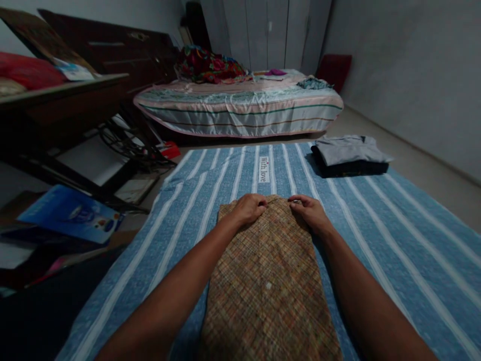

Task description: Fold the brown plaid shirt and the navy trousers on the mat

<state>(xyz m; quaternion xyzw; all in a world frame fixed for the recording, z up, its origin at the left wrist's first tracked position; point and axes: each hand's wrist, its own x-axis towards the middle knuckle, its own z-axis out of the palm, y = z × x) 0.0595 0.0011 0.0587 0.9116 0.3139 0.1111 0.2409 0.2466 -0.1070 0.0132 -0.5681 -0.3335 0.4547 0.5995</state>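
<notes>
A brown checked garment (267, 281) lies folded lengthwise on a blue sheet with white stripes (394, 235). My left hand (249, 207) rests on the garment's far end, fingers curled and pinching the cloth near its top edge. My right hand (309, 210) sits beside it at the far right corner, fingers also closed on the fabric. Both forearms reach forward along the garment's two sides.
A stack of folded grey and dark clothes (349, 154) sits at the sheet's far right. A mattress with striped cover (240, 105) and colourful cloth lies beyond. A dark wooden table (63, 105) and blue packaging (71, 213) stand left. Wall runs along the right.
</notes>
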